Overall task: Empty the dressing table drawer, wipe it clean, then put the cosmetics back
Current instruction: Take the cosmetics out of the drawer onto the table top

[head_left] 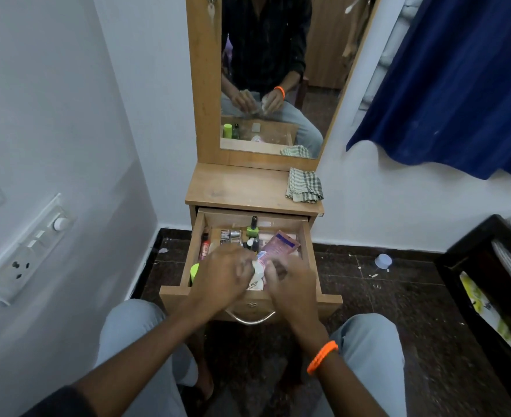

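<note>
Currently both hands reach into the open drawer [249, 305]. Left hand [221, 273] and right hand [290, 284] together grasp a white tub [255, 278] at the drawer front. Cosmetics [252, 233] behind it fill the drawer; cloth [303, 185] waits above it for wiping.

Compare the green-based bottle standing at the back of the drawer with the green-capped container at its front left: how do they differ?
The green-based bottle stands upright at the back with a tall black cap; the green-capped container sits at the front left, mostly hidden by the drawer wall and the left hand. Both are lime green and inside the open drawer.
</note>
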